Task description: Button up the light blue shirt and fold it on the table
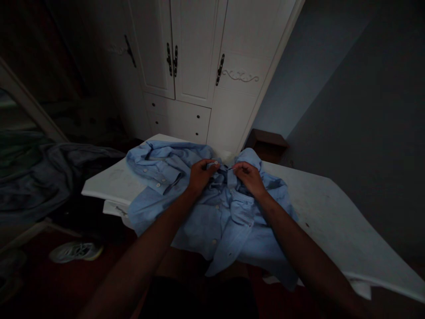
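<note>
Here I see the blue shirt (202,221) spread on the white table (318,199), under the left hand (199,175), which pinches a white button (216,163), and the right hand (249,177), pinching fabric nearby.

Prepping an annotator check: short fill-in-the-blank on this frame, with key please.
1. The bare left hand and bare right hand are at the crumpled cloth shirt, coloured light ____.
2. One sleeve cuff bears small, round, pale ____.
3. The pale grey lace-up shoe lies to the person's ____.
Missing words: blue; buttons; left.
</note>
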### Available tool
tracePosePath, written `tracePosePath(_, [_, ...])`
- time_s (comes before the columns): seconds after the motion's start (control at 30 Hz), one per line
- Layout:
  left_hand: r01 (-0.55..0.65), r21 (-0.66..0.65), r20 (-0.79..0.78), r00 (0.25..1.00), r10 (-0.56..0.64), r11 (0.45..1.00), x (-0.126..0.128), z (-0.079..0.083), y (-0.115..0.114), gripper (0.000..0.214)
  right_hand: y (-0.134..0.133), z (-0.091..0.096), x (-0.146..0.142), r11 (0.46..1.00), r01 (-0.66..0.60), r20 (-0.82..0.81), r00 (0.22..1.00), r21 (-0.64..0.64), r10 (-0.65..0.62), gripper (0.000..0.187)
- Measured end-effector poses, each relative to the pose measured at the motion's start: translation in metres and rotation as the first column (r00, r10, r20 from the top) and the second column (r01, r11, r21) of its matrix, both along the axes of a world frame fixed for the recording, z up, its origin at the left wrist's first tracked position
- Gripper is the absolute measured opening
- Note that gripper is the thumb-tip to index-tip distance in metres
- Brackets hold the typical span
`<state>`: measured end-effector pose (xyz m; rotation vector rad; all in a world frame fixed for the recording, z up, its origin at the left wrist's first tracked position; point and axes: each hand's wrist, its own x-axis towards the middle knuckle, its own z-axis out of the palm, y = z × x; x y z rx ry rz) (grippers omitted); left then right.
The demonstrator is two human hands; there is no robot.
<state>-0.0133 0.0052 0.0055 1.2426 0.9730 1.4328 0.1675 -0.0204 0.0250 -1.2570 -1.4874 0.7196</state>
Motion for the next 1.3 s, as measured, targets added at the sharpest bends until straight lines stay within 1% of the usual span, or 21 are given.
tracePosePath(0.1, [-0.096,0.004,-0.007,0.995,0.096,0.995,-0.002,0.001,0.001,0.025,-0.002,0.01,0.01,1.0,0.015,-0.041,0.999,0.0,-0.015,0.017])
tracePosePath(0.17, [-0.18,0.079,-0.08,0.979,0.187,0.98,-0.003,0.002,0.001,0.016,-0.004,0.017,0.016,1.0,0.018,-0.069,0.997,-0.004,-0.018,0.015])
tracePosePath(0.23, [-0.244,0.201,-0.209,0.935,0.285,0.949,-0.004,0.002,-0.003,0.013,-0.007,0.023,0.022,1.0,-0.006,-0.086,0.996,-0.026,0.004,0.013])
tracePosePath(0.27, [-0.26,0.272,-0.295,0.894,0.337,0.927,-0.004,0.003,-0.005,0.013,-0.009,0.025,0.023,0.998,-0.037,-0.085,0.996,-0.048,0.033,0.013])
tracePosePath(0.3, [-0.261,0.345,-0.39,0.834,0.391,0.902,-0.004,0.003,-0.008,0.015,-0.01,0.027,0.024,0.994,-0.076,-0.075,0.995,-0.073,0.071,0.013])
tracePosePath(0.37, [-0.23,0.484,-0.546,0.674,0.497,0.844,-0.005,0.004,-0.014,0.017,-0.013,0.029,0.025,0.98,-0.16,-0.044,0.987,-0.121,0.156,0.013])
tracePosePath(0.4, [-0.207,0.542,-0.587,0.6,0.543,0.815,-0.005,0.004,-0.017,0.019,-0.014,0.029,0.025,0.971,-0.194,-0.028,0.981,-0.138,0.192,0.014])
tracePosePath(0.43, [-0.177,0.587,-0.605,0.552,0.574,0.79,-0.006,0.005,-0.02,0.021,-0.014,0.029,0.024,0.964,-0.22,-0.017,0.975,-0.148,0.22,0.014])
tracePosePath(0.47, [-0.129,0.62,-0.614,0.534,0.581,0.774,-0.006,0.004,-0.022,0.024,-0.015,0.029,0.023,0.959,-0.24,-0.009,0.97,-0.152,0.242,0.015])
tracePosePath(0.5, [-0.056,0.643,-0.622,0.543,0.563,0.764,-0.006,0.004,-0.023,0.029,-0.016,0.028,0.022,0.954,-0.258,-0.002,0.966,-0.151,0.26,0.015])
tracePosePath(0.6, [0.201,0.634,-0.684,0.597,0.42,0.747,-0.005,0.002,-0.023,0.04,-0.019,0.028,0.019,0.947,-0.298,0.006,0.954,-0.122,0.3,0.016])
tracePosePath(0.63, [0.24,0.616,-0.701,0.602,0.382,0.751,-0.004,0.002,-0.023,0.041,-0.02,0.029,0.018,0.945,-0.31,0.006,0.95,-0.102,0.312,0.016])
tracePosePath(0.7, [0.222,0.583,-0.716,0.596,0.365,0.781,-0.002,0.001,-0.021,0.044,-0.022,0.03,0.016,0.939,-0.338,0.012,0.941,-0.058,0.339,0.014])
tracePosePath(0.8, [0.161,0.537,-0.746,0.549,0.377,0.828,0.001,0.001,-0.018,0.045,-0.024,0.032,0.015,0.919,-0.394,0.046,0.918,-0.017,0.394,0.011])
tracePosePath(0.87, [0.155,0.507,-0.771,0.521,0.366,0.848,0.001,0.001,-0.016,0.041,-0.026,0.034,0.015,0.9,-0.436,0.085,0.896,-0.032,0.437,0.011])
tracePosePath(0.97, [0.164,0.483,-0.794,0.496,0.351,0.86,0.0,0.002,-0.016,0.031,-0.029,0.034,0.013,0.886,-0.449,0.168,0.87,-0.117,0.463,0.013])
tracePosePath(1.07, [0.192,0.49,-0.804,0.476,0.356,0.85,-0.002,0.002,-0.015,0.023,-0.035,0.032,0.005,0.926,-0.343,0.21,0.905,-0.156,0.371,0.02])
tracePosePath(1.13, [0.204,0.507,-0.8,0.474,0.369,0.838,-0.003,0.002,-0.015,0.022,-0.039,0.029,-0.004,0.964,-0.241,0.279,0.924,-0.111,0.263,0.03])
tracePosePath(1.2, [0.22,0.518,-0.798,0.472,0.374,0.827,-0.003,0.001,-0.015,0.024,-0.042,0.026,-0.012,0.99,-0.139,0.421,0.899,0.009,0.122,0.037])
tracePosePath(1.23, [0.233,0.521,-0.8,0.469,0.375,0.821,-0.003,0.001,-0.015,0.025,-0.043,0.024,-0.016,0.992,-0.096,0.492,0.87,0.087,0.041,0.039])
tracePosePath(1.3, [0.266,0.529,-0.805,0.459,0.377,0.806,-0.003,0.0,-0.014,0.027,-0.042,0.02,-0.022,0.975,-0.037,0.593,0.798,0.22,-0.104,0.04])
